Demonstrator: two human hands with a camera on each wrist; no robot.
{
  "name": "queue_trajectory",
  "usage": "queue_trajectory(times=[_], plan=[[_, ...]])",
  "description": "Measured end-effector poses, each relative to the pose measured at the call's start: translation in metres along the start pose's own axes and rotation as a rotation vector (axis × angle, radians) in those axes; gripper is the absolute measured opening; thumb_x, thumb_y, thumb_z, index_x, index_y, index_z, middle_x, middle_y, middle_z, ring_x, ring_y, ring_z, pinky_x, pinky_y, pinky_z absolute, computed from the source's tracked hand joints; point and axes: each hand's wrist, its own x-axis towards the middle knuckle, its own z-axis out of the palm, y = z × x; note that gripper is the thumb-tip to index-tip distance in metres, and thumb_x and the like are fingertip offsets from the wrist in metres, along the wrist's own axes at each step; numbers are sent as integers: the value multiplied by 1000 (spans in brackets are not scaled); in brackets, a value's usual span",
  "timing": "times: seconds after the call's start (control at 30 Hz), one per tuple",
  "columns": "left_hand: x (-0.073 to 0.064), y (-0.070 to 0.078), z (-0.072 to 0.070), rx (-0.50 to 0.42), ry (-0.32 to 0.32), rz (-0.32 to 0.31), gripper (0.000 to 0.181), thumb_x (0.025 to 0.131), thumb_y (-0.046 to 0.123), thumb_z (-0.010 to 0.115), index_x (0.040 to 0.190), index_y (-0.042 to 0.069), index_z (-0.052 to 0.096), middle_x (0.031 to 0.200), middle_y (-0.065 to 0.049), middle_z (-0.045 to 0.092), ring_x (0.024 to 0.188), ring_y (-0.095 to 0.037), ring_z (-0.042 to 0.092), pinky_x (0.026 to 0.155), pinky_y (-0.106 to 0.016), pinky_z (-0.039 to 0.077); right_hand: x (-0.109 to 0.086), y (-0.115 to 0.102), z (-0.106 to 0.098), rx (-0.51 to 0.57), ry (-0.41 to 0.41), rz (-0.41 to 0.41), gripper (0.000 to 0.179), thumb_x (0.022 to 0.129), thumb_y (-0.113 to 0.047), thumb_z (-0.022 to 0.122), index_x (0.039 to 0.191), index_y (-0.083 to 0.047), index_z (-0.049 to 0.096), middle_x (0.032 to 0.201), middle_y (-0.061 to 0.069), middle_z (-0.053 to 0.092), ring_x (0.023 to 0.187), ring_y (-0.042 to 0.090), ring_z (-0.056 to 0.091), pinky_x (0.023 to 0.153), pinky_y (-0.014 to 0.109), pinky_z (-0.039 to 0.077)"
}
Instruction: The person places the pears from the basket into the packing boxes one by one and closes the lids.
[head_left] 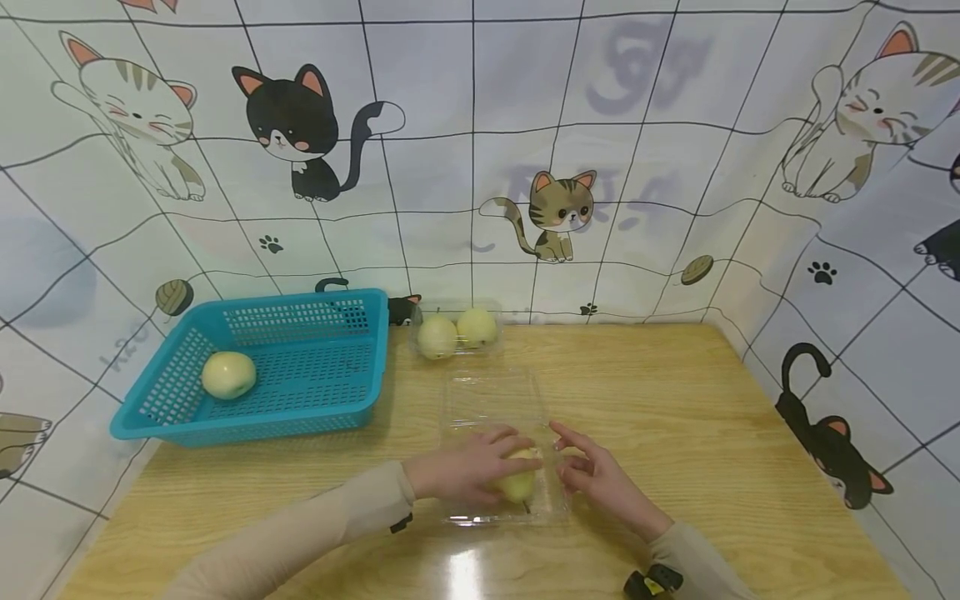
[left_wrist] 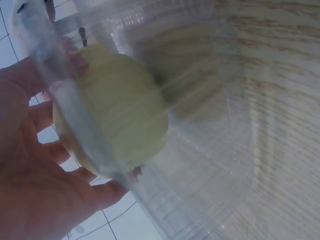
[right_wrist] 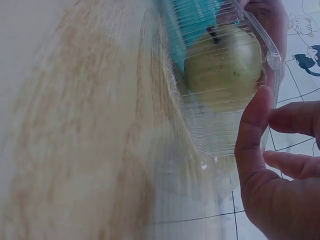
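Observation:
A clear plastic clamshell box (head_left: 555, 500) lies on the table with its lid (head_left: 491, 396) folded back, away from the person. In its tray is a pale yellow-green pear (head_left: 517, 485) with a dark stem. My left hand (head_left: 468, 467) reaches in from the left and grips this pear, fingers curved over its top and sides. On the right, my right hand (head_left: 603, 483) pinches the rim of the box between thumb (right_wrist: 252, 125) and index finger. The left wrist view shows the pear (left_wrist: 115, 110) through the tray's clear wall.
A blue plastic basket (head_left: 300, 421) with one pear (head_left: 228, 375) in it stands at the back left. Against the wall is another clear box (head_left: 491, 348) holding two pears (head_left: 437, 336). A cat-print sheet (head_left: 450, 175) hangs around the wooden table (head_left: 637, 392).

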Motion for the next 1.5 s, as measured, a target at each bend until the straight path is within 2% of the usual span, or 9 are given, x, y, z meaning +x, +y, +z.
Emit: queue_trajectory(times=[0.17,0.4,0.7,0.83,1.0,1.27,1.5], plan=[[4,3,0,21,-13,20,72,87,20,72,150,18,38,151,-9,34,137,-34,30,104,-49,36,0,-1,0,1,-3,5,61,97,3,49,150,6,19,124,31,31,73,12,55,59,31,53],[8,5,-1,57,-13,54,71,88,22,71,150,16,37,155,-8,29,140,-36,26,108,-49,31,0,-2,1,-2,9,40,62,97,3,49,151,4,19,126,29,31,74,11,54,60,30,52],[4,2,1,10,-12,7,78,86,20,72,152,16,30,157,-10,23,143,-33,17,109,-52,27,0,-1,2,-18,18,30,62,96,5,50,150,6,20,126,30,32,72,10,54,60,29,52],[-3,-1,2,20,15,-35,77,85,21,74,150,11,34,155,-16,25,141,-36,22,109,-49,30,1,0,2,-12,15,8,61,96,6,49,149,8,20,124,32,31,70,11,54,59,30,52],[-11,-4,-1,3,80,-69,76,82,22,77,146,9,39,149,-20,32,135,-39,32,106,-47,35,1,0,2,-9,31,28,62,95,6,49,150,5,21,125,32,30,71,12,55,59,29,52],[-19,-9,-2,-112,108,-57,70,85,21,74,145,9,40,146,-23,33,134,-34,35,106,-46,35,1,1,2,0,34,21,62,95,6,50,150,5,21,125,33,30,74,10,54,61,27,51],[-19,-11,0,-95,136,-24,68,85,20,73,144,8,42,140,-23,41,129,-32,41,106,-42,35,1,2,2,9,29,25,62,96,6,49,151,5,20,125,32,29,73,9,54,61,26,51]])
